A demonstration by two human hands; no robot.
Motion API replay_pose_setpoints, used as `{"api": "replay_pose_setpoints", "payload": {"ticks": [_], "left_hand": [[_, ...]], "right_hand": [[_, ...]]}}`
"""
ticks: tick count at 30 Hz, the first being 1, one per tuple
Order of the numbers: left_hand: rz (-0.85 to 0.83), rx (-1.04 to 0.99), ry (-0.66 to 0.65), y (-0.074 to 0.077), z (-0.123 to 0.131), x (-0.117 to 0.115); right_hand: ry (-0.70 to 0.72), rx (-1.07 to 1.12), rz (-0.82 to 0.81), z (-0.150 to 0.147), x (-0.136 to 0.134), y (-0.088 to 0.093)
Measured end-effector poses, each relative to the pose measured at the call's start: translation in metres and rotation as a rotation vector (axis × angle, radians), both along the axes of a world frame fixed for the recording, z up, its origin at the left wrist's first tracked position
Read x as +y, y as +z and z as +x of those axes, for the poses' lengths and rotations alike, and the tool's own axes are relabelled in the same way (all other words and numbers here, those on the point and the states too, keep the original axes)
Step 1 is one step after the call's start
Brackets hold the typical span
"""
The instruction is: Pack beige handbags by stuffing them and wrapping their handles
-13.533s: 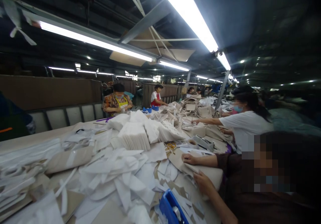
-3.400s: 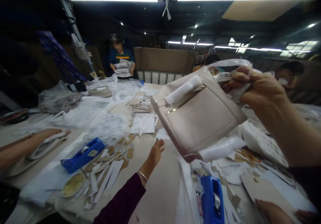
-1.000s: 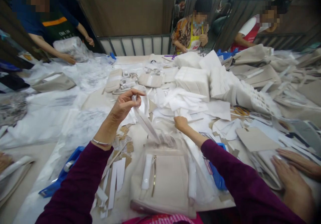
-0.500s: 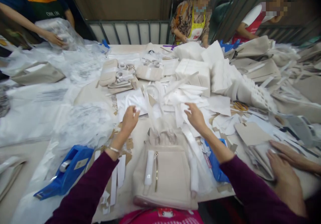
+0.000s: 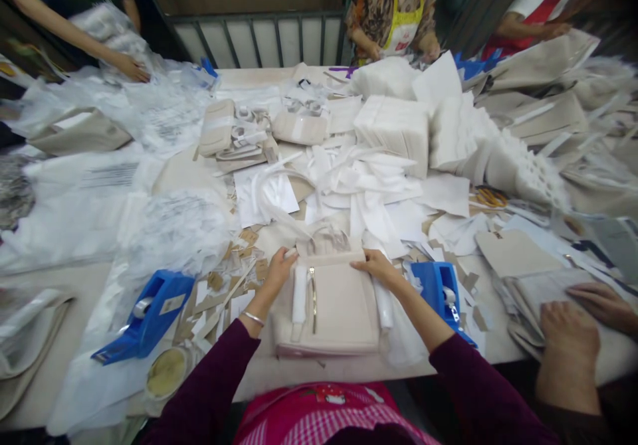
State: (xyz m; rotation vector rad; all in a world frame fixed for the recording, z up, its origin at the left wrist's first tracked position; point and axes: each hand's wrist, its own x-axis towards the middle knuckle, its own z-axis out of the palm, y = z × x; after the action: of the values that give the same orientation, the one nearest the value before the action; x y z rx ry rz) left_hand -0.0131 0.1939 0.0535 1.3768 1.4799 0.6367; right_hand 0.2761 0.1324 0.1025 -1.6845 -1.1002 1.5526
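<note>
A beige backpack (image 5: pixel 345 309) lies in front of me near the table edge, its top pointing away. It has a gold vertical zipper (image 5: pixel 314 302) and a white-wrapped strip (image 5: pixel 299 294) beside it. At its upper left corner my left hand (image 5: pixel 279 273) is closed, fingers on the edge. My right hand (image 5: pixel 379 267) grips the upper right corner, thumb and fingertips on the front panel. Just beyond the top lie the bag's straps and a curved pale strap (image 5: pixel 264 192), partly covered by translucent wrapping.
Blue tape dispensers (image 5: pixel 149 315) stand left and right of the bag. A round tub (image 5: pixel 167 372) sits at lower left. White paper strips (image 5: pixel 371 166), foam stacks (image 5: pixel 391 129) and plastic bags (image 5: pixel 174 232) fill the middle. A co-worker's hands (image 5: pixel 568 329) rest on another bag at right.
Both hands have come down and back from above the wrapping to the backpack's top corners and closed on them. The camera view has tilted lower. A co-worker's hands have shifted at right.
</note>
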Motion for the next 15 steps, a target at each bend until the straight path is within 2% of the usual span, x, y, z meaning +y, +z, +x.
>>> {"api": "replay_pose_setpoints", "payload": {"ticks": [3,6,9,11,15], "left_hand": [[0.038,0.036,0.075,-0.004,0.000,0.014],[0.056,0.082,0.156,-0.004,-0.008,0.016],[0.073,0.110,0.180,0.002,-0.021,0.003],[0.040,0.103,0.124,0.010,-0.028,-0.012],[-0.050,0.054,-0.034,0.037,-0.023,-0.053]], "right_hand": [[-0.042,-0.069,0.060,0.003,0.028,-0.002],[-0.180,-0.166,0.137,0.011,0.029,-0.001],[-0.355,-0.252,0.192,0.025,-0.001,0.006],[-0.428,-0.268,0.170,0.031,-0.031,0.011],[-0.410,-0.150,0.049,0.020,-0.087,0.019]]}}
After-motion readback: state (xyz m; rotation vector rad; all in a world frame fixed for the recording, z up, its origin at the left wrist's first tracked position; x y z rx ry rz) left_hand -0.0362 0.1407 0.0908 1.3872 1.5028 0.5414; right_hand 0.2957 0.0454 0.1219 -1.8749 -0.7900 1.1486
